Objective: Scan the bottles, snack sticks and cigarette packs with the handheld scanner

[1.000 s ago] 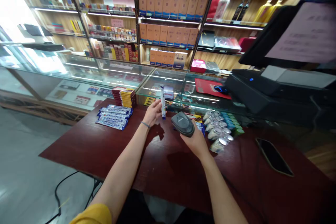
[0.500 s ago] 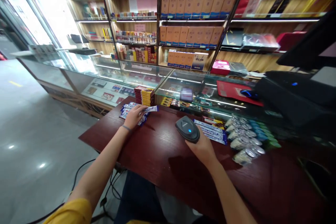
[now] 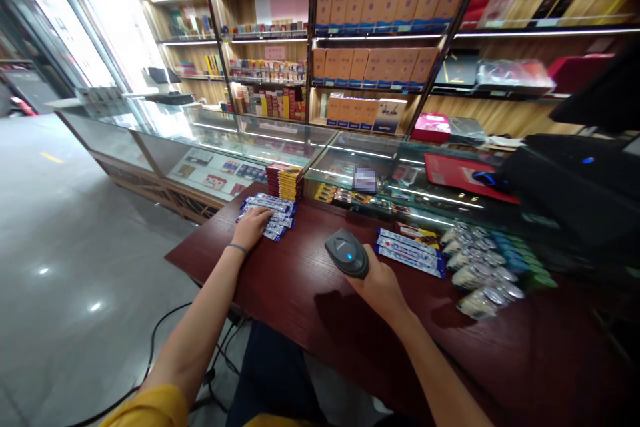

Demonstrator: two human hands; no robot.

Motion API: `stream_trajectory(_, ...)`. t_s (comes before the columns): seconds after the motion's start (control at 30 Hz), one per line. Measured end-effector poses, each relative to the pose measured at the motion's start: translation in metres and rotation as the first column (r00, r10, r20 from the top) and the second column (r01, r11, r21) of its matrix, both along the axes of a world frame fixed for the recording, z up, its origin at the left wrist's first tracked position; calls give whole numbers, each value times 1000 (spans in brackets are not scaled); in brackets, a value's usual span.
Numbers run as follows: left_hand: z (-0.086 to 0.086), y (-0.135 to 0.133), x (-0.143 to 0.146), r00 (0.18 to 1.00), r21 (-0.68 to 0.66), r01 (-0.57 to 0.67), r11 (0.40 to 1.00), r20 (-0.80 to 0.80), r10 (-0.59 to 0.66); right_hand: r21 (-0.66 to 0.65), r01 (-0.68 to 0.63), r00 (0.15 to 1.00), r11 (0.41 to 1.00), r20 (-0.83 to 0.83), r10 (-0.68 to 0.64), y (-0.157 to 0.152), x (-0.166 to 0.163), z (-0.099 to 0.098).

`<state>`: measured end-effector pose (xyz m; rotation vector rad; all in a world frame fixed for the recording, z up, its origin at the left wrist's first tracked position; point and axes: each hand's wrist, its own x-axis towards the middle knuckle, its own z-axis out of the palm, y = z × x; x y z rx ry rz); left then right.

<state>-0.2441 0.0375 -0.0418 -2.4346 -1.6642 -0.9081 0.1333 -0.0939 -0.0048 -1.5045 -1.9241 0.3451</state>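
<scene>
My left hand (image 3: 253,227) rests over a loose pile of blue-and-white snack packets (image 3: 273,201) at the table's left. Its fingers are bent together on one long packet (image 3: 284,221) that sticks out to the right; the fingertips are partly hidden. My right hand (image 3: 377,280) is wrapped round the handle of a black barcode scanner (image 3: 347,253) with a blue light, raised above the middle of the table, its head turned left toward the pile. To the right of the scanner lies a row of similar packets (image 3: 410,252).
A stack of red-and-yellow packs (image 3: 285,182) stands behind the pile. Clear-wrapped goods with silvery lids (image 3: 483,273) and green-topped items (image 3: 530,260) occupy the right side. A glass display counter (image 3: 345,145) borders the dark red table (image 3: 295,287); a black machine (image 3: 560,173) looms at right.
My left hand has lowered onto the pile with the packet it held raised. The scanner has shifted slightly left in my right hand. The whole view has turned a little left.
</scene>
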Motion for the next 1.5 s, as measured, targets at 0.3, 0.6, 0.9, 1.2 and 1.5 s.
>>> stream_trajectory(0.3, -7, 4, -2, 1000, 7, -14, 1000, 19, 14, 0, 7, 1000, 1000, -2, -7, 1, 2, -5)
stream_trajectory(0.6, 19, 1, 42, 981, 173, 106, 979, 144, -131, -95, 110, 981, 989, -150, -124, -2, 15, 24)
stream_trajectory(0.9, 33, 4, 174, 902, 211, 315, 925, 236, -361, 16, 228, 910, 974, -360, -207, 7, 60, 29)
stream_trajectory(1.2, 10, -11, 287, 805, 135, 480, 867, 324, -497, 62, 405, 817, 912, -473, -330, 3, 94, 42)
stream_trajectory(1.5, -9, -17, 341, 786, 52, 604, 796, 129, -605, -32, 494, 660, 869, -636, -399, -2, 122, 53)
